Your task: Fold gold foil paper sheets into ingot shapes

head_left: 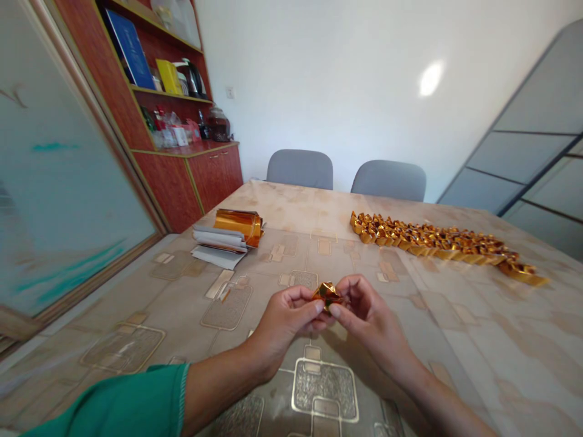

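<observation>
A small folded piece of shiny gold foil paper (327,292) is pinched between both hands above the near middle of the table. My left hand (291,315) grips its left side, thumb in front and fingers behind. On the other side, my right hand (367,309) holds the right edge between thumb and curled fingers. Part of the foil is hidden by the fingertips. Farther off to the left lies a loose stack of foil sheets (239,226), gold on one face and pale grey on the other. Long rows of folded gold foil pieces (432,238) stand close together at the right.
The table (273,197) has a patterned cover. Two grey chairs (300,169) (388,179) stand at its far side by a white wall. A reddish wooden cabinet (168,188) with filled shelves is at the back left, next to a frosted glass door (59,164).
</observation>
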A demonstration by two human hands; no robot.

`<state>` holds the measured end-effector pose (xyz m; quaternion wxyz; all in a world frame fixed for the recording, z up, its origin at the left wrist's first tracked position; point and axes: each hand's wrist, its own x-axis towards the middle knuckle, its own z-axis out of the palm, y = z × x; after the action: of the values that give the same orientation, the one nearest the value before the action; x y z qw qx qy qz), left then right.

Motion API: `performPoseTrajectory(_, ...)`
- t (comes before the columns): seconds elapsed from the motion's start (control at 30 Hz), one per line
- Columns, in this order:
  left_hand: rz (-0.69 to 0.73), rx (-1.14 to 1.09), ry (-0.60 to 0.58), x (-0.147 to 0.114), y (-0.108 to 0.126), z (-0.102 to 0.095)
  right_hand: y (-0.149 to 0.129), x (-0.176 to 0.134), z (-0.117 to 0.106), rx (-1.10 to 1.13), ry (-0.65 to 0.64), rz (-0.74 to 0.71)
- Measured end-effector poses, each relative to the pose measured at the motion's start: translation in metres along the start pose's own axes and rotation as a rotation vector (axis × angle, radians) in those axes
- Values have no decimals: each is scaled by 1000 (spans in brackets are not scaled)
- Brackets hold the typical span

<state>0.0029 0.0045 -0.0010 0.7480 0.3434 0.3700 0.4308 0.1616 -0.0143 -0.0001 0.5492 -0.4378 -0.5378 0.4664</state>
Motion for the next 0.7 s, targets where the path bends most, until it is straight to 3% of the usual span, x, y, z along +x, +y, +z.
performPoseTrajectory(0.23,36,39,-1,2,-5,-2,6,-2,2,10,-45,102)
performPoseTrajectory(0.5,128,100,-47,2,-4,-6,-1,-1,-2,-101,-70,-20)
performPoseTrajectory(0.7,167,208,-60,2,-1,-7,1,-3,-2,-20,-56,35)
